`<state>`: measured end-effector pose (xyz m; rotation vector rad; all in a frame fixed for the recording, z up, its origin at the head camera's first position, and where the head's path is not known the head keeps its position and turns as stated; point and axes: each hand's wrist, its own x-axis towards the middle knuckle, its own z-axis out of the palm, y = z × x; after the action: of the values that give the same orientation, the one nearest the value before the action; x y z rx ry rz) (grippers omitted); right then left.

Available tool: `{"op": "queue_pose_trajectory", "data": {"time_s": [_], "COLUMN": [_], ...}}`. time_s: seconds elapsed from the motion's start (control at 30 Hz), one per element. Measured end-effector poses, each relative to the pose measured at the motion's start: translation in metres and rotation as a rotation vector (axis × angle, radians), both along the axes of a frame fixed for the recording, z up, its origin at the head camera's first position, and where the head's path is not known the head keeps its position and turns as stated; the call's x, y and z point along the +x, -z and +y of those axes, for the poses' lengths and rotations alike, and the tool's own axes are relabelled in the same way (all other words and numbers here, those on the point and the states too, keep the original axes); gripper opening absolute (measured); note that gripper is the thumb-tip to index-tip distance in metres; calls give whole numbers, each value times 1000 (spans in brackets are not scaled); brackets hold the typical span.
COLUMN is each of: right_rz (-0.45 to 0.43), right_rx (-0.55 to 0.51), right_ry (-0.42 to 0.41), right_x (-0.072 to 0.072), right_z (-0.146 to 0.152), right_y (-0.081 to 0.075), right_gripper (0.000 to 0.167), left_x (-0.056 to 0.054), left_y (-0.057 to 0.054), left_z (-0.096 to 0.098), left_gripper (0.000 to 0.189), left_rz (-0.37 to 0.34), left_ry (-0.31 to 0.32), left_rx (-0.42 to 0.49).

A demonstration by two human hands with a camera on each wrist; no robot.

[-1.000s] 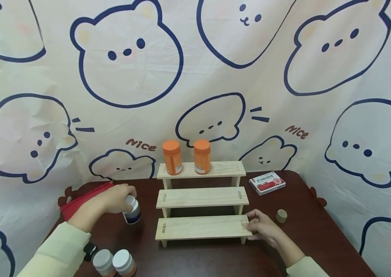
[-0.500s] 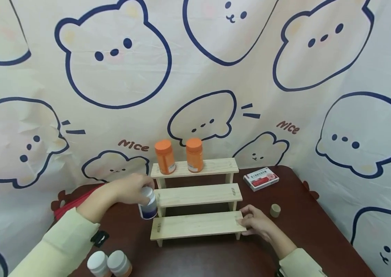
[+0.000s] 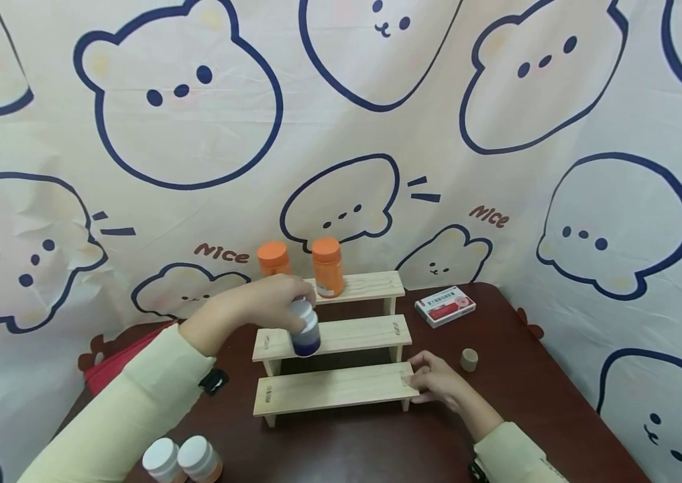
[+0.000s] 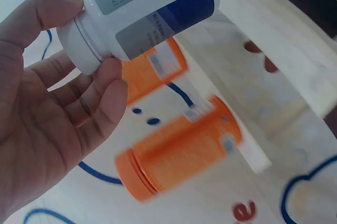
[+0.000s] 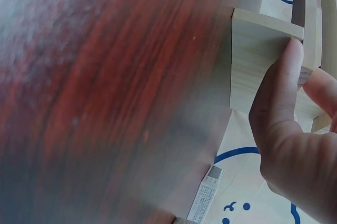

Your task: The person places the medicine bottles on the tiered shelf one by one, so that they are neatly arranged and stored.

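My left hand point(image 3: 271, 300) pinches a white pill bottle point(image 3: 306, 332) with a blue and grey label by its cap, above the middle step of a three-tier wooden display rack point(image 3: 334, 389). In the left wrist view, thumb and fingertips close round the white cap point(image 4: 79, 48), the bottle's base pointing away from the palm. Two orange bottles point(image 3: 328, 270) stand on the top step, one partly behind my left hand. At the rack's right end, my right hand point(image 3: 437, 384) grips the lowest step. The right wrist view shows its thumb against the end support point(image 5: 258, 61).
Two white-capped bottles point(image 3: 198, 457) stand at the table's front left. A medicine box point(image 3: 445, 306) lies right of the rack, with a small round wooden piece point(image 3: 469, 360) nearer. Something red point(image 3: 123, 355) lies at the left edge. A bear-print cloth point(image 3: 347, 134) hangs behind.
My left hand has carried the white bottle rightward from the table left of the rack to above the middle step. My right hand keeps its grip on the lowest step. The head view has shifted slightly.
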<state>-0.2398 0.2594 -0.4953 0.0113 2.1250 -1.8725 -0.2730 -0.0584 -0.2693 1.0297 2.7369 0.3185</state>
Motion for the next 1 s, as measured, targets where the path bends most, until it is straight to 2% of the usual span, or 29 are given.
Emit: {"op": "queue_pose_trajectory", "data": {"time_s": [0.13,0.33,0.57,0.77,1.0], "right_rz": [-1,-20,-37,-50,-18], "right_rx": [-2,12,19,22,13], "right_ry": [0,11,27,14,-6], "right_x": [-3,-2,4,10,1], "right_z": [-3,-2,4,4,0], "right_y": [1,2,3,8,1], "right_gripper": [44,44,43,43,43], "left_x": [-8,-24,-41,-51,-65], "left_y": [-7,-16,-21,-21,-32], "left_z": [19,53,92,118,128], "left_gripper": [38,37,35,43,47], "left_rz": [21,66,150,125,108], "left_ry": [21,38,57,55,-14], "left_rx": [5,16,-72,-145,-129]}}
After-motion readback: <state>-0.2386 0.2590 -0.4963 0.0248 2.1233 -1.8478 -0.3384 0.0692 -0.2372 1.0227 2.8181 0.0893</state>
